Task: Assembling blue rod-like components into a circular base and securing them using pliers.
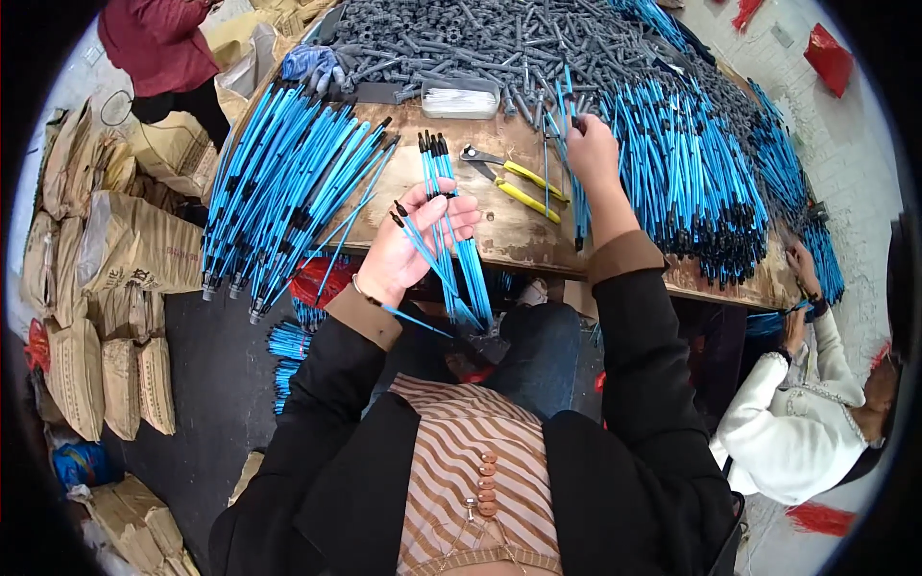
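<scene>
- The left hand (408,240) has its fingers closed around a bunch of thin blue sticks (451,250) with black tips, near the table (509,230) edge.
- Farther right, the right hand (591,154) pinches one blue stick (567,106) on the table.
- Yellow pliers (514,182) lie between the hands.

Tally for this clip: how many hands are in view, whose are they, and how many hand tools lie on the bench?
Person's own hands: 2, left hand holding blue rods, right hand at the pile
Co-worker's hands: 2, and
Yellow-handled pliers: 1
Total: 5
</scene>
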Available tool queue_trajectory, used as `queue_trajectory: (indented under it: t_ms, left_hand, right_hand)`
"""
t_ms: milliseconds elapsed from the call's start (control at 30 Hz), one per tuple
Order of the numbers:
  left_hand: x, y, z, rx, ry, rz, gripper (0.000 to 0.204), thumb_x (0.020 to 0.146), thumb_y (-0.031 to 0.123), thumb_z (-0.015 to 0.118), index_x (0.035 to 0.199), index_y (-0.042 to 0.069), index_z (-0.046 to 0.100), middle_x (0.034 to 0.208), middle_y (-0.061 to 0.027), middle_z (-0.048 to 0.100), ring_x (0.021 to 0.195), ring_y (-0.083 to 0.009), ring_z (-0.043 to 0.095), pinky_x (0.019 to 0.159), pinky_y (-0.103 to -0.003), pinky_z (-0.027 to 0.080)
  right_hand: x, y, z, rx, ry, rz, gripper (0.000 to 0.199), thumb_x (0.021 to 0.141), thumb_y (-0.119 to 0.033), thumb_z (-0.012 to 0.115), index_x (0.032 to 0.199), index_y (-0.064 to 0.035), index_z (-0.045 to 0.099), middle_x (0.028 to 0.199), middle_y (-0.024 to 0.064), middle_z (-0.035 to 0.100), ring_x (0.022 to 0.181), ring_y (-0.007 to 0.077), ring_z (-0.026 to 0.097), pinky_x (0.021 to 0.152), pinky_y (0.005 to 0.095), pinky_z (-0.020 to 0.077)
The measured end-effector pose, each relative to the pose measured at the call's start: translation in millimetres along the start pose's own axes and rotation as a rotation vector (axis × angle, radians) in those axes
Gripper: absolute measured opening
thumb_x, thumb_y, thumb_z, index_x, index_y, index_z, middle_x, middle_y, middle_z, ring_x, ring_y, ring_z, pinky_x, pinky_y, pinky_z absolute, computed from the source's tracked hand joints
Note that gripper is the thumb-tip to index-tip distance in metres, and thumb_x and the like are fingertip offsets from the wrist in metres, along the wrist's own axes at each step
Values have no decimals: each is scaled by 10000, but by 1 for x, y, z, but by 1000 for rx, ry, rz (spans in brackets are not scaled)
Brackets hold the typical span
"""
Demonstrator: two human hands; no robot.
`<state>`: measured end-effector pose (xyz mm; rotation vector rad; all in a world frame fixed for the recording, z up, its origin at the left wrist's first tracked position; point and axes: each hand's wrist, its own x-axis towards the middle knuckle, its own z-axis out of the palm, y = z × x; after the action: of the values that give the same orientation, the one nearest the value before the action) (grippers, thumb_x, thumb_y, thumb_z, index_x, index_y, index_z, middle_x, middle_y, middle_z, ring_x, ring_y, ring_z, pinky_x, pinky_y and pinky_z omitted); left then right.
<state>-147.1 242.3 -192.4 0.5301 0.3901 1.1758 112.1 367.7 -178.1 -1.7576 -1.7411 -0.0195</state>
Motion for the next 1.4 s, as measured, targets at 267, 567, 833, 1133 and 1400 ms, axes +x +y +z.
queue_trajectory:
  t_ms: [267, 567, 833, 1133, 1400]
  left_hand:
    - [9, 3, -30, -86, -110, -21, 249, 875, 93, 578, 1118, 55, 536, 943, -172, 657, 833, -282, 662, 726, -366, 544]
    - [7, -4, -4, -131, -171, -25, 307, 843, 143, 626, 1115, 40, 531, 858, -138, 649, 759, -273, 651, 691, -347, 540]
    - [4, -6, -11, -185, -425, 0, 282, 840, 104, 612, 1102, 37, 533, 762, -110, 615, 651, -234, 617, 608, -306, 527]
    - [-4, -5, -21, 158, -43, 92, 256, 852, 56, 579, 1103, 36, 538, 795, -132, 632, 662, -212, 626, 620, -305, 526]
    - [3, -5, -13, 91, -130, 73, 275, 847, 67, 590, 1116, 44, 535, 897, -164, 648, 729, -240, 650, 682, -325, 542]
  right_hand:
    - [-78, -95, -107, 1378, -522, 112, 258, 878, 8, 474, 1110, 55, 575, 834, 64, 613, 619, 97, 509, 539, 217, 439]
    - [-115, -88, -74, 531, -539, -342, 281, 855, -58, 565, 1127, 6, 583, 781, 57, 610, 597, 119, 493, 539, 229, 397]
    - [-62, -34, -26, -91, -27, -310, 234, 801, -105, 577, 1015, -16, 599, 806, 113, 654, 645, 263, 595, 578, 363, 469]
    - [-30, -2, 13, -567, -159, -141, 218, 784, -116, 575, 973, -8, 599, 822, 163, 648, 691, 328, 608, 622, 402, 491]
    - [-18, -40, -46, 163, 102, -226, 267, 808, -58, 553, 1063, 10, 597, 851, 133, 639, 698, 219, 585, 627, 284, 465]
